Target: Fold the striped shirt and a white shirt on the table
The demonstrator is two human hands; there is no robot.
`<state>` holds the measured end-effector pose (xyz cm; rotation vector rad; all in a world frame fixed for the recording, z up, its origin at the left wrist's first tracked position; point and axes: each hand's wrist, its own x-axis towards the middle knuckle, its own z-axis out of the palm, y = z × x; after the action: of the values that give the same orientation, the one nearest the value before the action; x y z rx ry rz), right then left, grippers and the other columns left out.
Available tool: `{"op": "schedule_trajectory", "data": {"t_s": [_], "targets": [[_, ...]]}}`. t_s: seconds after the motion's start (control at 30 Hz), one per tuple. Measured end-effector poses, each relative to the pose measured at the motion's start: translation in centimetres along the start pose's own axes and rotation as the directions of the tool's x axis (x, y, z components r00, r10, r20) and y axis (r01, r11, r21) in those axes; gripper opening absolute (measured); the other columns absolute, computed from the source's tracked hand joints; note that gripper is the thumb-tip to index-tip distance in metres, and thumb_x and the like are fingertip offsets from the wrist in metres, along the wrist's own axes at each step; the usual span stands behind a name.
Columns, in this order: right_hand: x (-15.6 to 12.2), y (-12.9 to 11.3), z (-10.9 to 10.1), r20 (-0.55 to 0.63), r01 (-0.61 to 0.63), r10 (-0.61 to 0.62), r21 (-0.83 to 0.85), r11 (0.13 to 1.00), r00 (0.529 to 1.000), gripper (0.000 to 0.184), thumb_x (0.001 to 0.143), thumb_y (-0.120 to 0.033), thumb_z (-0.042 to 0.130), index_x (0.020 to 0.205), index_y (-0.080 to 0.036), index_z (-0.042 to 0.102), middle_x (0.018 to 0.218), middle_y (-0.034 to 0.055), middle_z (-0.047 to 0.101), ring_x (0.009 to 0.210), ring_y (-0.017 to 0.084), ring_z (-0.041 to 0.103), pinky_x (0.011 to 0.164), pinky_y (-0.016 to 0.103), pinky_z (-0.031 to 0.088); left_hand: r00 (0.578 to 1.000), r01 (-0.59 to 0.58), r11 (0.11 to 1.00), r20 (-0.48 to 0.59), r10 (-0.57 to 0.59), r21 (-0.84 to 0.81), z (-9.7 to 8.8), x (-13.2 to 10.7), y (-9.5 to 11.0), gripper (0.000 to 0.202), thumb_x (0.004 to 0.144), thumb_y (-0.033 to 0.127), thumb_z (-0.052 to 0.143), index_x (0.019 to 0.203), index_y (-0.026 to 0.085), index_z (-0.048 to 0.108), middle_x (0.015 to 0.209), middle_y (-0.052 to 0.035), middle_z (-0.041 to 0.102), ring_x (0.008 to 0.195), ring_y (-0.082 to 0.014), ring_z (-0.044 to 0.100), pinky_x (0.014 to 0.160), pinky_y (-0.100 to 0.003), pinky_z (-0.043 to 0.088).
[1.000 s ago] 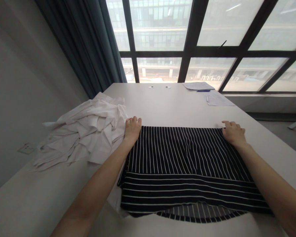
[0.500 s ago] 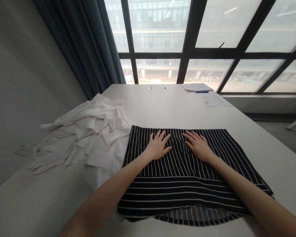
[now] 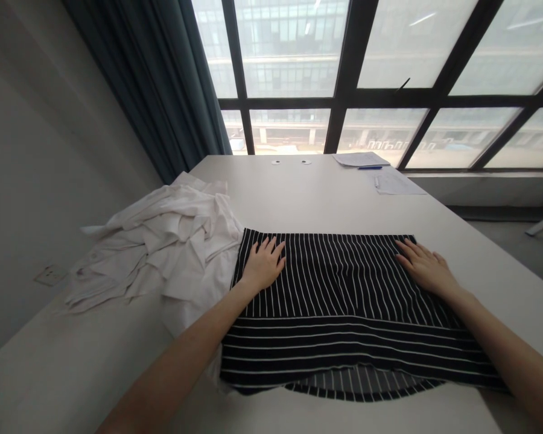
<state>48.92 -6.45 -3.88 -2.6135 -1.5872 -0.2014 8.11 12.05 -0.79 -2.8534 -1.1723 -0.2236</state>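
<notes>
A black garment with white stripes [image 3: 330, 283] lies spread on the white table, its exact kind not certain. Stripes run lengthwise over its main part and crosswise along a wide band at the near end. The near edge curves, and the lighter inner side shows there. My left hand [image 3: 263, 265] rests flat on the far left part of the cloth, fingers spread. On the far right corner lies my right hand [image 3: 425, 265], palm down, its fingers stretched out. Neither hand grips the fabric.
To the left, a crumpled heap of white cloth [image 3: 185, 235] touches the garment's left side. Papers [image 3: 362, 160] and a blue pen [image 3: 370, 167] lie at the table's far right. Beyond the white table [image 3: 294, 199] are a window and a dark curtain [image 3: 163, 90].
My hands have moved apart over the striped garment, the left one toward its left edge and the right one toward its right edge. The cloth between them looks a little flatter.
</notes>
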Motion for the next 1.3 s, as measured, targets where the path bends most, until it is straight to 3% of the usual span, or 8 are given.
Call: {"op": "schedule_trajectory", "data": {"t_s": [0.1, 0.2, 0.33, 0.43, 0.63, 0.83, 1.07, 1.3], "targets": [[-1.5, -0.9, -0.8, -0.118, 0.027, -0.03, -0.026, 0.999, 0.993, 0.057, 0.093, -0.045, 0.029, 0.138, -0.016, 0.05, 0.148, 0.0168, 0.046, 0.135, 0.037, 0.04, 0.108, 0.061, 0.03, 1.0, -0.003, 1.0, -0.026, 0.004, 0.026, -0.8, -1.0, 1.4, 0.046, 0.097, 0.029, 0.04, 0.141, 0.017, 0.047, 0.148, -0.0159, 0.046, 0.138, -0.0308, 0.039, 0.112, -0.05, 0.029], [-4.4, -5.3, -1.9, -0.19, 0.208, -0.191, 0.071, 0.976, 0.963, 0.053, 0.093, -0.041, 0.034, 0.139, -0.017, 0.048, 0.148, 0.0157, 0.045, 0.139, 0.034, 0.036, 0.11, 0.057, 0.032, 0.991, -0.128, 0.989, 0.019, 0.13, -0.072, -1.7, -3.2, 4.3, 0.052, 0.098, 0.039, 0.039, 0.145, 0.016, 0.041, 0.151, -0.0163, 0.041, 0.141, -0.0316, 0.034, 0.112, -0.053, 0.029], [-9.1, -12.4, -2.9, -0.108, 0.457, -0.444, 0.237, 0.857, 0.889, 0.052, 0.097, -0.043, 0.036, 0.147, -0.03, 0.038, 0.153, 0.005, 0.041, 0.142, 0.027, 0.033, 0.112, 0.051, 0.033, 0.908, -0.391, 0.88, 0.043, 0.417, -0.268, -2.2, -7.0, 8.0, 0.065, 0.096, 0.057, 0.036, 0.15, 0.021, 0.032, 0.157, -0.0124, 0.032, 0.145, -0.0308, 0.026, 0.114, -0.056, 0.026], [-11.1, -14.4, -3.1, -0.05, 0.506, -0.508, 0.217, 0.835, 0.86, 0.052, 0.099, -0.043, 0.034, 0.15, -0.035, 0.032, 0.154, 0.0, 0.038, 0.144, 0.026, 0.029, 0.114, 0.053, 0.028, 0.868, -0.457, 0.834, 0.05, 0.494, -0.308, -2.2, -8.8, 8.4, 0.065, 0.096, 0.058, 0.036, 0.151, 0.025, 0.028, 0.159, -0.0091, 0.026, 0.147, -0.0308, 0.019, 0.116, -0.058, 0.022], [-11.3, -10.9, -3.2, 0.025, 0.447, -0.458, 0.179, 0.877, 0.889, 0.053, 0.099, -0.05, 0.032, 0.151, -0.039, 0.028, 0.158, -0.0023, 0.031, 0.145, 0.026, 0.026, 0.115, 0.055, 0.026, 0.878, -0.429, 0.852, 0.082, 0.471, -0.299, -2.9, -10.2, 5.1, 0.063, 0.095, 0.055, 0.043, 0.151, 0.03, 0.029, 0.159, -0.0081, 0.026, 0.147, -0.0311, 0.022, 0.115, -0.058, 0.024], [-12.4, -5.7, -2.3, -0.058, 0.272, -0.265, 0.179, 0.946, 0.962, 0.055, 0.094, -0.057, 0.032, 0.143, -0.036, 0.042, 0.151, 0.0035, 0.043, 0.138, 0.032, 0.039, 0.109, 0.058, 0.034, 0.904, -0.392, 0.89, 0.082, 0.419, -0.232, -3.2, -12.8, 2.7, 0.066, 0.093, 0.051, 0.05, 0.152, 0.032, 0.026, 0.159, -0.007, 0.027, 0.145, -0.0324, 0.025, 0.113, -0.058, 0.029], [-13.9, 1.4, -3.9, -0.18, -0.079, 0.13, 0.266, 0.961, 0.975, 0.055, 0.079, -0.062, 0.04, 0.116, -0.025, 0.058, 0.1, 0.016, 0.069, 0.093, 0.038, 0.066, 0.081, 0.054, 0.053, 0.891, -0.405, 0.883, 0.115, 0.44, -0.239, -4.6, -15.7, 1.7, 0.076, 0.08, 0.046, 0.07, 0.146, 0.029, 0.039, 0.153, -0.0071, 0.04, 0.14, -0.0329, 0.037, 0.112, -0.058, 0.032], [-14.4, 2.7, -4.0, -0.009, -0.33, 0.365, 0.406, 0.852, 0.931, 0.052, 0.062, -0.063, 0.051, 0.093, -0.022, 0.055, 0.063, 0.0047, 0.061, 0.058, 0.029, 0.063, 0.055, 0.04, 0.05, 0.871, -0.463, 0.866, 0.083, 0.484, -0.187, -5.5, -17.6, 0.9, 0.065, 0.077, 0.007, 0.054, 0.139, 0.027, 0.048, 0.151, -0.0027, 0.043, 0.139, -0.0283, 0.039, 0.114, -0.054, 0.032]]}}
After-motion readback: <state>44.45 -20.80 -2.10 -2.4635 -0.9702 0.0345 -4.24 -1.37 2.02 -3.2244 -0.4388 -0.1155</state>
